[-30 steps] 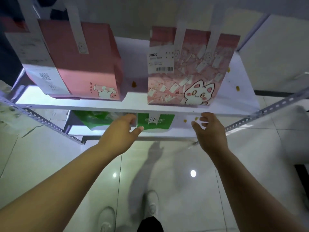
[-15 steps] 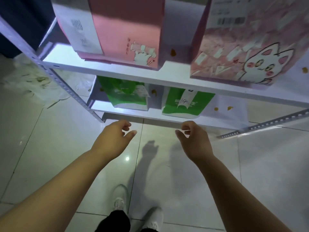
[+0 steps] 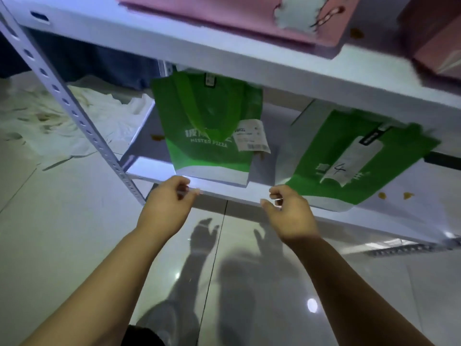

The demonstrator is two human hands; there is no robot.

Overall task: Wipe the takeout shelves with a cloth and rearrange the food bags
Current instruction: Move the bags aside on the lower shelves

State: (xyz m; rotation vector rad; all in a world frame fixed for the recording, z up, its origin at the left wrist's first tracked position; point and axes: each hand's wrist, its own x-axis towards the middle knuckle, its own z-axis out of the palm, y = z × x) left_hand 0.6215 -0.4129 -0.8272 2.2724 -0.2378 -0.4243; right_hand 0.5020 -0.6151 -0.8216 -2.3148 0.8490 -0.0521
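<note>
Crumpled white cloth [image 3: 82,118] lies on the floor at far left, behind the perforated shelf post [image 3: 74,113]. Left hand [image 3: 166,208] sits at the front edge of the lower shelf [image 3: 224,189], just below the left green bag [image 3: 209,128] with its receipt [image 3: 252,139], fingers loosely curled, holding nothing. Right hand [image 3: 290,216] likewise half-curled and empty at the same edge, beside the tilted right green bag [image 3: 356,161]; pink bags [image 3: 224,18] stand on the upper shelf [image 3: 249,63].

- Left bag [image 3: 207,126]: green, white lettering, white base band.
- Right bag [image 3: 361,158]: green, white print.
- Upper bag [image 3: 224,18]: pink.
- Shelves [image 3: 224,56]: white.
- Floor [image 3: 62,233]: pale grey tiles.
</note>
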